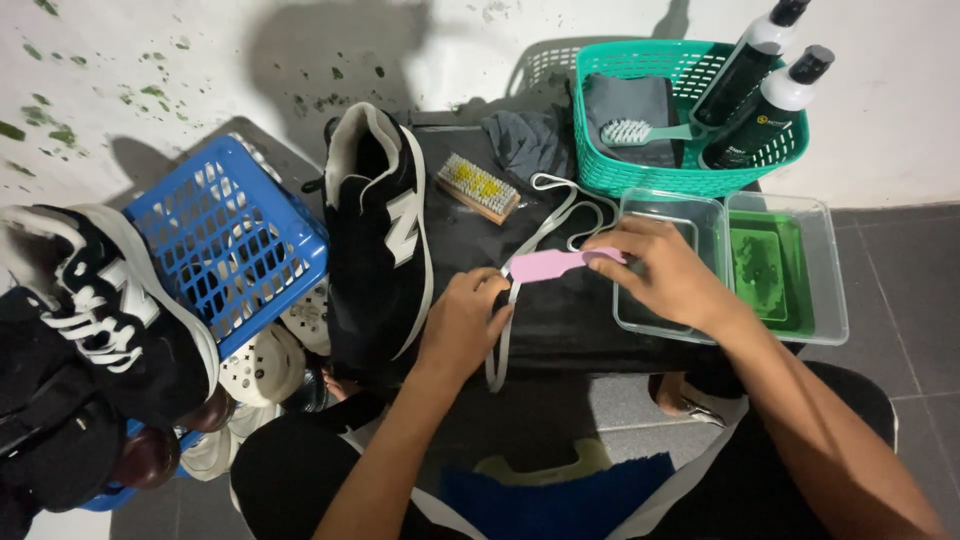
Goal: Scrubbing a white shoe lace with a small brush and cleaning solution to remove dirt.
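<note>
My right hand grips a small pink brush by its handle and lays it across a white shoelace. My left hand presses the same lace flat against a black mat on a low table. A black sneaker with a white sole, its laces removed, lies just left of my left hand. A wooden scrub brush rests behind the lace.
A green basket at the back holds two dark bottles, a grey cloth and a teal brush. Two clear tubs, one with green liquid, sit right. Left: a blue basket, another black sneaker, white clogs.
</note>
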